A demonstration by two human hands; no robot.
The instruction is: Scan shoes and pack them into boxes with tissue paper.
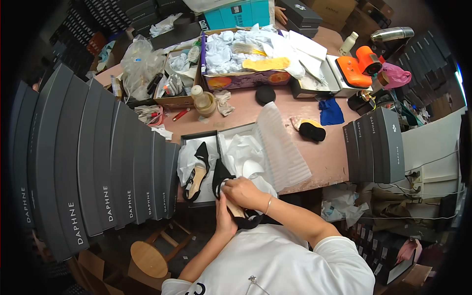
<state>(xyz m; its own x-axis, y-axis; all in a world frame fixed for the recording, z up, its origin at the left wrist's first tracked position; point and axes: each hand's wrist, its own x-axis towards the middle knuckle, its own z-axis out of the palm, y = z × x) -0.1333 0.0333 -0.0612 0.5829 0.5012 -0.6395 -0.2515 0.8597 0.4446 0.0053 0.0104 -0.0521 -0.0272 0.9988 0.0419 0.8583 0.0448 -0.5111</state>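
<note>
Watching from nearby, I see the left hand [225, 220] gripping a black shoe [221, 173] by its side, at the near right corner of the open shoe box [204, 203]. The right hand [244, 192] bunches its fingers over the shoe's opening; what they pinch, I cannot tell. A matching shoe [198, 173] lies inside the box; a translucent ribbed sheet [284, 152] spreads to its right, stacked grey boxes [101, 157] to its left.

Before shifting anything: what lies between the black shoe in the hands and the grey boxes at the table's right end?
White paper, then a ribbed translucent sheet, then bare pink tabletop, as the head view shows.
</note>
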